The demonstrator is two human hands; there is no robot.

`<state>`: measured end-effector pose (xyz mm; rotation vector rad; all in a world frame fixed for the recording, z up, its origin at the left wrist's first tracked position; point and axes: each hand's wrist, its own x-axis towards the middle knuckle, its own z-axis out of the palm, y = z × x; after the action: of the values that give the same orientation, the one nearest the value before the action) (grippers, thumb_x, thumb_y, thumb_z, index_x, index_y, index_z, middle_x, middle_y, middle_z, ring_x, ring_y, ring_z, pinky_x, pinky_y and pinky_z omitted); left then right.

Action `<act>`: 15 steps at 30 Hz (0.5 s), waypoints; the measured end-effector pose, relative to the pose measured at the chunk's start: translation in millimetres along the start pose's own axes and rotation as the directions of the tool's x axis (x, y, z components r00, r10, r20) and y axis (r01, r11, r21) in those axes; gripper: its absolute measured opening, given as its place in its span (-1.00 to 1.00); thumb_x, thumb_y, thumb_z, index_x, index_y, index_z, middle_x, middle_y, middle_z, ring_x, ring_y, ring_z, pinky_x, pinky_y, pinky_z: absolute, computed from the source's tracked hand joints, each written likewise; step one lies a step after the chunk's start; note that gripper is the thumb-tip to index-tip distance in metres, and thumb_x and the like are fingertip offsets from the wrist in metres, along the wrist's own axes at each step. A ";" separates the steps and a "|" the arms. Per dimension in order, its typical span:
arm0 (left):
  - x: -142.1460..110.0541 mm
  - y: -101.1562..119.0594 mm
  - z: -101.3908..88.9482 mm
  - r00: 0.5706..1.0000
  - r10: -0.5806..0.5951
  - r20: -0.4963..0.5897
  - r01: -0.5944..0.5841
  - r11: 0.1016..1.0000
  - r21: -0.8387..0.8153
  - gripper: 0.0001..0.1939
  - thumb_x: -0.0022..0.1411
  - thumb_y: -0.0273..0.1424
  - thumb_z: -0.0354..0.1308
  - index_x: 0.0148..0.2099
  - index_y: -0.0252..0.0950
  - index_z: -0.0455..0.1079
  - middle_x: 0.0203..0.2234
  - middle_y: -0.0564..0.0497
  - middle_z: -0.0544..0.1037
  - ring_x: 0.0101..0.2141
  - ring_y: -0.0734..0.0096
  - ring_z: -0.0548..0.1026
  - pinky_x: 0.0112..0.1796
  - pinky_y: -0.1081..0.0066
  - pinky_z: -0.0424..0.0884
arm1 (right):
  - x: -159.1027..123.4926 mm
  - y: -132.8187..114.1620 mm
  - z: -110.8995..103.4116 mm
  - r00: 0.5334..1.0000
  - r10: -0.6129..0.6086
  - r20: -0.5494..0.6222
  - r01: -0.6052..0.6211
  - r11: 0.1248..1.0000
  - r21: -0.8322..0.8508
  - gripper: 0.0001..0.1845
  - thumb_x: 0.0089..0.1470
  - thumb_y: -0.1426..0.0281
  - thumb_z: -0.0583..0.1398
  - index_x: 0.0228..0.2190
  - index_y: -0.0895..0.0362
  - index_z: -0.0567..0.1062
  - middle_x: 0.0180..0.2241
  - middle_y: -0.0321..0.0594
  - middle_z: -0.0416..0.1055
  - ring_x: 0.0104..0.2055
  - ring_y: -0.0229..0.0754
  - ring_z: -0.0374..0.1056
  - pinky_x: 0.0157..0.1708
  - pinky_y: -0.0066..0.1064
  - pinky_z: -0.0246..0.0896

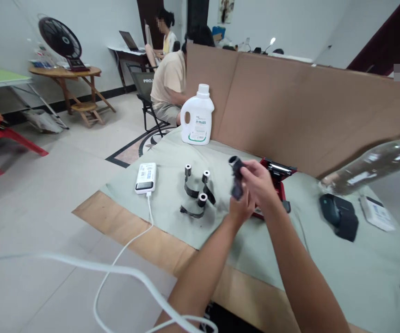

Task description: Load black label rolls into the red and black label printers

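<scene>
Both hands are raised over the table around a small dark roll with a loose strip (237, 178). The fingers of my right hand (258, 179) pinch its side near the round hollow end, which faces up and left. Lower down, my left hand (242, 206) is closed about the hanging part of the strip; its fingertips are partly hidden. Just behind my hands is a red and black device (279, 170) with its lid raised, largely covered by my right arm. To the left lie three small rolls (202, 199) with pale cores, their black strips partly unwound and curling.
A white jug (198, 118) stands at the back before a cardboard panel (265, 97). At left is a power bank (146, 178) with a white cable. A clear bottle (373, 166), black case (338, 215) and white box (376, 212) are right. People sit beyond.
</scene>
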<state>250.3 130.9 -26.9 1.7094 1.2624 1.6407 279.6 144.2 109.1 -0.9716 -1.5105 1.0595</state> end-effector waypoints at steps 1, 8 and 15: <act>-0.8 1.6 -1.8 1.000 0.030 -0.008 -0.030 1.000 0.006 -0.74 0.37 -0.36 0.11 0.08 -0.22 0.38 -0.13 -0.13 0.55 -0.10 0.15 0.56 -0.09 0.25 0.54 | -10.1 -3.8 -24.0 0.998 0.003 -0.057 -0.002 1.000 0.003 -0.53 0.00 -0.02 0.36 -0.22 0.02 0.43 -0.28 -0.23 0.51 -0.33 -0.18 0.44 -0.34 -0.34 0.38; -3.2 12.0 -10.9 0.989 0.138 -0.050 -0.133 0.986 0.105 -0.73 0.49 -0.37 -0.12 0.04 -0.26 0.37 -0.15 -0.11 0.55 -0.14 0.28 0.55 -0.09 0.31 0.52 | -49.3 -12.2 -142.1 0.986 0.024 -0.167 -0.033 0.998 -0.051 -0.52 -0.07 0.04 0.42 -0.25 0.04 0.42 -0.40 -0.31 0.47 -0.51 -0.28 0.31 -0.55 -0.42 0.23; -3.7 9.8 -10.2 0.980 0.180 -0.080 -0.171 0.980 0.105 -0.70 0.50 -0.33 -0.15 0.03 -0.29 0.37 -0.18 -0.11 0.53 -0.15 0.30 0.54 -0.11 0.35 0.49 | -19.1 14.7 -167.3 0.998 -0.011 -0.056 -0.029 0.748 -0.663 -0.84 0.11 0.36 0.23 -0.22 0.11 0.46 -0.18 -0.10 0.57 -0.17 -0.08 0.46 -0.13 -0.21 0.38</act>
<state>244.0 120.4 -18.8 1.8717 1.2829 1.8013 448.4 154.4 107.6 -1.4827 -1.8818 0.4650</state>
